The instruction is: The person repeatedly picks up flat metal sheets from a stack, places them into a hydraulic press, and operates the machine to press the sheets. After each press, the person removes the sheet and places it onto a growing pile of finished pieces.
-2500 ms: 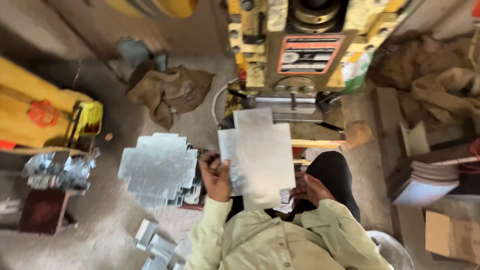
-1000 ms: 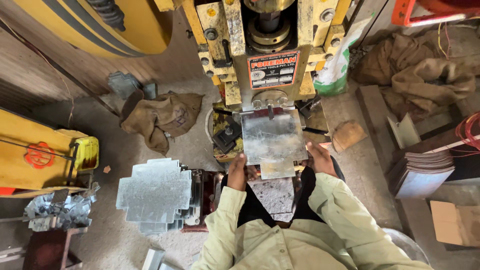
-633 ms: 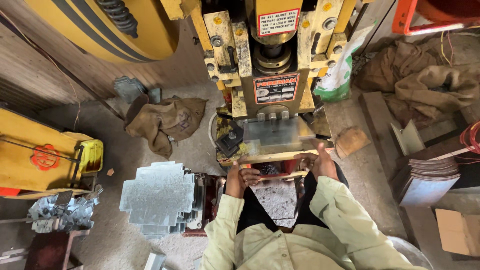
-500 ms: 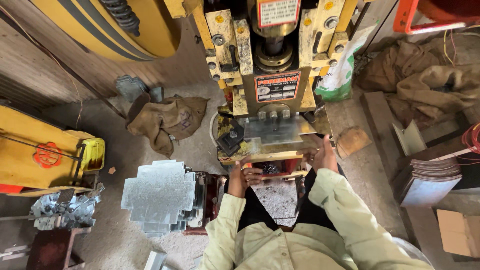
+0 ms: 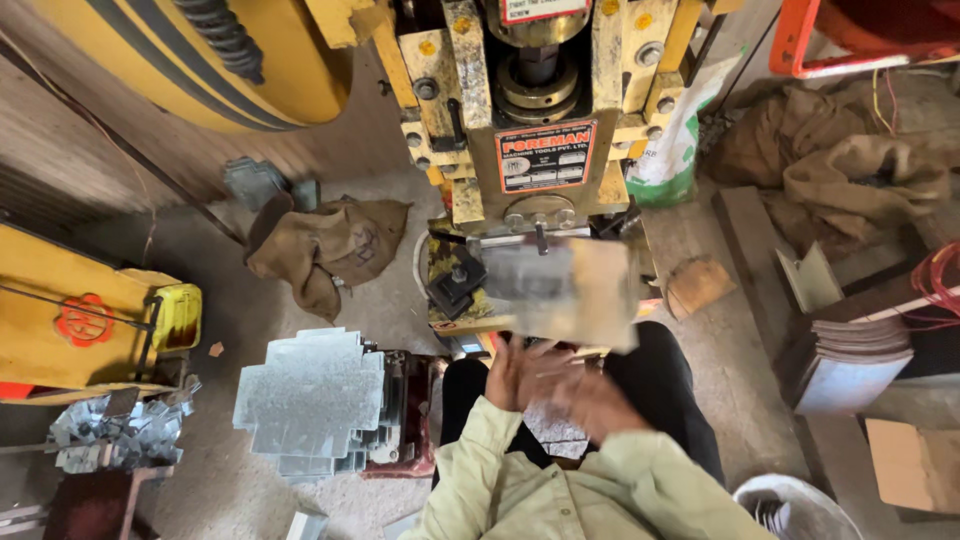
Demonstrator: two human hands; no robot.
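A: Well, the flat grey galvanised metal sheet [image 5: 565, 290] lies blurred on the bed of the yellow, chipped-paint press machine [image 5: 535, 150].

B: Hands?

A: Left hand [image 5: 520, 372] and right hand [image 5: 590, 400] sit just below its near edge, motion-smeared; grip cannot be told. A stack of notched, spangled grey sheets [image 5: 310, 400] rests left.
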